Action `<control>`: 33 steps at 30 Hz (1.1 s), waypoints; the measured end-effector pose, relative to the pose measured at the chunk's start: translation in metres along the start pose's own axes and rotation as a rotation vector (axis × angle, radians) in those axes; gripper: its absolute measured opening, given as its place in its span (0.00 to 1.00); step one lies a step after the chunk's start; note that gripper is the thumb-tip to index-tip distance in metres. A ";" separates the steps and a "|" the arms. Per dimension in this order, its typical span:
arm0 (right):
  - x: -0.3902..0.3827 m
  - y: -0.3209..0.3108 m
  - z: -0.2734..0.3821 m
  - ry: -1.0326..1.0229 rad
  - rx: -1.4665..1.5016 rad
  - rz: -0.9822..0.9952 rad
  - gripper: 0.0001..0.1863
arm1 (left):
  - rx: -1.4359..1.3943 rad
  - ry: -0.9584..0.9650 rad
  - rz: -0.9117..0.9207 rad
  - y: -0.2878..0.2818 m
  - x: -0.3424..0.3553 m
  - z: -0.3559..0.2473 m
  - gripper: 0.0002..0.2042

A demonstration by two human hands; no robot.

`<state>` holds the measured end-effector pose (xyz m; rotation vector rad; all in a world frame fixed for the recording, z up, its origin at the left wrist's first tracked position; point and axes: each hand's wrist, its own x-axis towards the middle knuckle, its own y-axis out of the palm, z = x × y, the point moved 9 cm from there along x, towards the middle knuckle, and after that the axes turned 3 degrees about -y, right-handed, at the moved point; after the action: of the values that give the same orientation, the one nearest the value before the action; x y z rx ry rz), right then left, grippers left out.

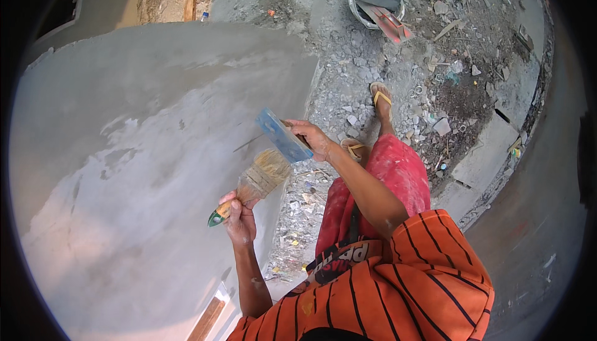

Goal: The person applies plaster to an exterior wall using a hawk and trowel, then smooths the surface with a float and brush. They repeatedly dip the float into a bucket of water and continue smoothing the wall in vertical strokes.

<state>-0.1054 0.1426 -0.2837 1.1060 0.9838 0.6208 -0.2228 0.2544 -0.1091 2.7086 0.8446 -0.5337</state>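
Grey plaster covers the wall [143, 173] on the left, darker along its far part, paler and streaked through the middle; dampness probable, not certain.

Left hand [241, 221]: grasping the brush [261, 176], fingers around the handle close to the bristle block. Green handle end points near and left; bristles point far and right.

Right hand [313, 140]: grasping the trowel [278, 134] from its right side, fingers curled behind the blade; handle mostly hidden. Blade is tilted, bluish, smeared.

Position of tools: both in front of the wall, right of its middle. Bristle ends sit at the blade's near edge; touching or just apart, cannot tell.

Step in hand (judgement): finishing the plaster face, with brush and trowel brought together, perhaps to clean or wet the blade. A next pass would call for parting the two, then laying the blade nearly flat on the wall with even pressure; a steep edge could score soft plaster.

Surroundings: rubble [348, 101] underfoot to the right. Far right, a bucket [354, 11] holds a second trowel [387, 22], red-marked, resting over its rim.
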 end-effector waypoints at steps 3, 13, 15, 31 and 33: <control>-0.021 0.039 -0.019 -0.020 0.237 0.142 0.26 | 0.005 0.024 -0.089 -0.011 0.008 0.002 0.11; 0.044 0.062 0.111 -0.754 0.035 -0.310 0.19 | 0.043 0.090 -0.252 -0.043 -0.031 -0.034 0.11; 0.057 0.109 0.120 -0.929 -0.182 -0.405 0.18 | 0.030 0.083 -0.264 -0.049 -0.042 -0.030 0.11; 0.063 0.033 0.085 -0.738 -0.425 -0.859 0.20 | 0.033 -0.078 -0.329 -0.095 -0.075 0.009 0.10; 0.095 -0.083 0.016 -0.469 -0.083 -0.997 0.19 | 0.068 -0.107 -0.290 -0.094 -0.075 0.008 0.09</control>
<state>-0.0518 0.1841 -0.3911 0.5238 0.9386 -0.3916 -0.3371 0.2896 -0.0970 2.6025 1.2185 -0.7730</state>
